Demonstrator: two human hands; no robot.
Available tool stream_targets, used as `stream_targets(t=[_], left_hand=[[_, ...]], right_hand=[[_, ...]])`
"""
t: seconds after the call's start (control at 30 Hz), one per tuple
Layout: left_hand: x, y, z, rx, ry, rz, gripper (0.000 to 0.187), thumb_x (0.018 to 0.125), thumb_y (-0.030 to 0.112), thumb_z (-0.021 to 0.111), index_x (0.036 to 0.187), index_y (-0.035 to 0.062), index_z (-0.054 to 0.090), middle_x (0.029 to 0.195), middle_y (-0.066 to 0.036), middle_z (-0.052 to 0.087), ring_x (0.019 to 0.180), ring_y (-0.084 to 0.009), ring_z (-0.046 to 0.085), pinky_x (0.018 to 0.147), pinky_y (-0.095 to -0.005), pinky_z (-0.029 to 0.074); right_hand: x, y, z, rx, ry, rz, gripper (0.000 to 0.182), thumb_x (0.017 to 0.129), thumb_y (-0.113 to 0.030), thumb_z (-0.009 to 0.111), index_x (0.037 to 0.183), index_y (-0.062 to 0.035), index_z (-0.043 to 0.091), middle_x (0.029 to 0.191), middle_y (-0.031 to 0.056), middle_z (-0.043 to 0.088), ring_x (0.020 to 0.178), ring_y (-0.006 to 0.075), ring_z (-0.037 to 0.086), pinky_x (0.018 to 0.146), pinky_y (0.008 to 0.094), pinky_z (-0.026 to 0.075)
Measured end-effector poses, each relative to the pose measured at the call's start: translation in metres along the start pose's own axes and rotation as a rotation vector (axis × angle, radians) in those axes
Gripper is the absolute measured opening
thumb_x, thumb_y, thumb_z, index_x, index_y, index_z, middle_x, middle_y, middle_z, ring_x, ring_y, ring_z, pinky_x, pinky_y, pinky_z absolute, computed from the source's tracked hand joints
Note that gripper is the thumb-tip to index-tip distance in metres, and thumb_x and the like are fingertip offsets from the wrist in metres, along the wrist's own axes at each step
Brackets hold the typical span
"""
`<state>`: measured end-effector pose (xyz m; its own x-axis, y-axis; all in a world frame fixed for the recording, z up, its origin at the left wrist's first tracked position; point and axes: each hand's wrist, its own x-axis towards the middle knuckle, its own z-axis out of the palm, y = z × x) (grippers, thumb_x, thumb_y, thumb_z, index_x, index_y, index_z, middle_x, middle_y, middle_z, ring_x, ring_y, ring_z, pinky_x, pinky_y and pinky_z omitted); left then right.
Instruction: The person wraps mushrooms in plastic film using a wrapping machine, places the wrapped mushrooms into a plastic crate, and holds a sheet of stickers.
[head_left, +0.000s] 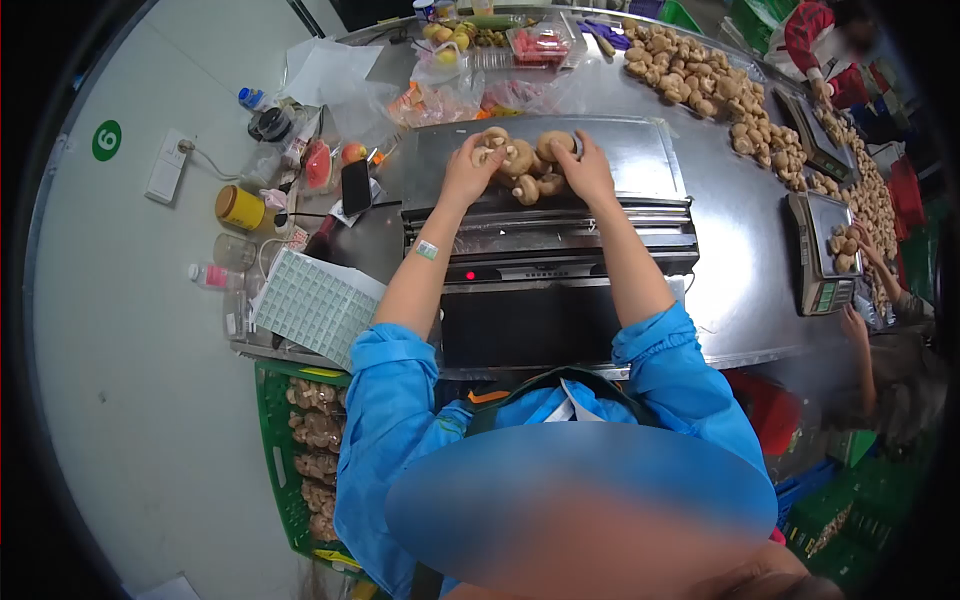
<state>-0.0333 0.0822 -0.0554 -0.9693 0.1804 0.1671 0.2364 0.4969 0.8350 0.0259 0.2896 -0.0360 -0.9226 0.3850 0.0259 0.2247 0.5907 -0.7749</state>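
Observation:
A small cluster of shiitake mushrooms point(518, 158) sits between my two hands over the metal plate of a wrapping machine point(640, 160). My left hand point(468, 172) curls round the mushrooms on the left side of the cluster. On the other side, my right hand point(590, 172) has its thumb and fingers round a brown-capped mushroom point(552, 145). Some of the mushrooms show their pale stems. A small label point(427, 249) is stuck to my left forearm. Below my wrists run the machine's rollers and a lit red light point(470, 274).
A sheet of green labels point(318, 310) and a phone point(356, 187) lie at left. Loose mushrooms point(690, 75) cover the back right. Beside a scale point(822, 255) at right, another person's hand point(868, 243) touches mushrooms. A green crate point(270, 430) holds packed mushrooms.

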Motion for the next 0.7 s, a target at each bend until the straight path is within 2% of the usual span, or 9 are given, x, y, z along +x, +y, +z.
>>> stream_targets(t=[0.1,0.17,0.2,0.27,0.3,0.33,0.43,0.63,0.7], left_hand=[[0.004,-0.014,-0.011,0.126,0.056,0.071,0.066,0.079,0.05,0.059,0.124,0.0035,0.044,0.119,-0.02,0.047,0.108,-0.029,0.047,0.091,-0.0363,0.038],[0.003,-0.013,-0.024,-0.11,0.061,0.067,0.058,0.082,0.044,0.058,0.123,0.0047,0.046,0.119,-0.019,0.048,0.108,-0.0286,0.047,0.09,-0.0355,0.039],[-0.002,-0.011,-0.032,-0.111,0.076,0.174,0.047,0.082,0.037,0.059,0.116,0.0043,0.051,0.113,-0.017,0.053,0.106,-0.0316,0.048,0.092,-0.0391,0.037],[-0.025,0.005,-0.071,0.131,-0.042,0.526,0.034,0.079,0.023,0.06,0.108,0.0072,0.057,0.1,-0.01,0.059,0.094,-0.0267,0.054,0.085,-0.0357,0.04],[-0.034,-0.002,-0.092,0.335,-0.234,0.717,0.032,0.075,0.019,0.061,0.106,0.0102,0.059,0.092,-0.006,0.059,0.087,-0.0234,0.054,0.081,-0.0336,0.04],[-0.036,-0.009,-0.112,0.542,-0.424,0.904,0.033,0.072,0.015,0.061,0.104,0.0132,0.06,0.084,-0.002,0.06,0.08,-0.02,0.055,0.078,-0.0315,0.041],[-0.049,-0.01,-0.145,0.827,-0.536,1.131,0.035,0.065,0.015,0.066,0.1,0.017,0.062,0.074,0.002,0.054,0.07,-0.015,0.05,0.071,-0.0306,0.039],[-0.044,-0.023,-0.1,0.737,-0.508,1.307,0.038,0.07,0.021,0.065,0.107,0.0156,0.059,0.062,0.001,0.047,0.067,-0.0143,0.049,0.075,-0.0299,0.037],[-0.05,-0.027,-0.088,0.756,-0.429,1.113,0.032,0.072,0.02,0.064,0.104,0.0149,0.061,0.057,0.0,0.05,0.058,-0.0152,0.05,0.069,-0.0311,0.04]], right_hand=[[-0.002,0.002,-0.008,-0.073,0.111,-0.081,0.074,0.076,-0.054,0.056,0.13,-0.0066,0.038,0.126,0.0217,0.042,0.114,0.0364,0.044,0.092,0.0442,0.038],[-0.009,0.008,-0.015,-0.106,0.221,-0.191,0.067,0.077,-0.046,0.059,0.126,-0.004,0.042,0.122,0.0212,0.045,0.11,0.0355,0.047,0.089,0.0422,0.04],[-0.02,0.005,-0.026,-0.015,0.16,-0.28,0.056,0.078,-0.038,0.061,0.121,-0.0041,0.047,0.116,0.0191,0.05,0.104,0.0327,0.051,0.086,0.0398,0.042],[-0.039,0.007,-0.056,0.027,0.001,-0.435,0.034,0.079,-0.022,0.062,0.109,-0.0055,0.057,0.1,0.0141,0.059,0.089,0.0275,0.057,0.078,0.0359,0.045],[-0.047,0.017,-0.074,-0.025,-0.101,-0.493,0.025,0.079,-0.015,0.063,0.102,-0.0069,0.061,0.09,0.0113,0.063,0.081,0.0251,0.06,0.074,0.0344,0.046],[-0.048,0.033,-0.091,-0.165,-0.185,-0.574,0.022,0.077,-0.013,0.063,0.099,-0.0093,0.063,0.085,0.0088,0.063,0.077,0.0238,0.06,0.071,0.0343,0.047],[-0.036,0.056,-0.135,-0.524,-0.407,-0.855,0.023,0.074,-0.012,0.063,0.097,-0.0143,0.065,0.078,0.0053,0.064,0.074,0.0215,0.06,0.067,0.0338,0.046],[-0.036,0.057,-0.112,-0.744,-0.54,-1.09,0.027,0.074,-0.012,0.06,0.101,-0.0122,0.063,0.067,0.0061,0.055,0.07,0.0227,0.058,0.066,0.0336,0.046],[-0.043,0.066,-0.096,-0.398,-0.384,-0.928,0.025,0.075,-0.011,0.059,0.101,-0.0099,0.06,0.066,0.0082,0.055,0.066,0.0241,0.057,0.062,0.0359,0.046]])
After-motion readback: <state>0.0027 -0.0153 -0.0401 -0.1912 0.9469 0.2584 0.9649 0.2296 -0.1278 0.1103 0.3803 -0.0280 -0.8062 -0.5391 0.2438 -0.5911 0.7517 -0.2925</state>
